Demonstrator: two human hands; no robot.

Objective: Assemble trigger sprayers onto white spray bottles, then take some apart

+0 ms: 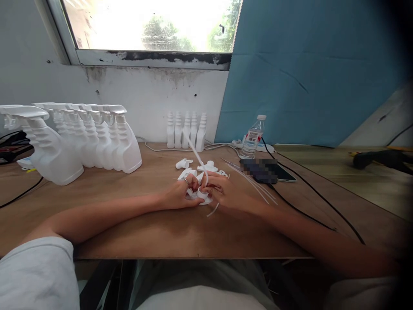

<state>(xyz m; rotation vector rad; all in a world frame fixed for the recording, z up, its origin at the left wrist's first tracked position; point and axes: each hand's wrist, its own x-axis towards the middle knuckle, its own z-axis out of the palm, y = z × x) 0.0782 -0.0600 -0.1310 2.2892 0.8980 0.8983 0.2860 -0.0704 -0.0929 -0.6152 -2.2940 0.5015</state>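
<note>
The left hand point(180, 193) clamps a smooth, round white plastic part point(203, 195) above the brown tabletop point(145, 234); the right hand's point(224, 189) fingers pinch a slim, curving tube point(197, 156) pointing toward eleven o'clock; glossy, ridge-necked spray bottles point(129, 150) stand at ten.

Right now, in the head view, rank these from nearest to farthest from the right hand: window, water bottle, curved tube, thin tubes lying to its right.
From the right hand:
1. Curved tube, at its fingers
2. Thin tubes, lying to its right
3. Water bottle, farther back, right
4. Window, behind, high up
</note>
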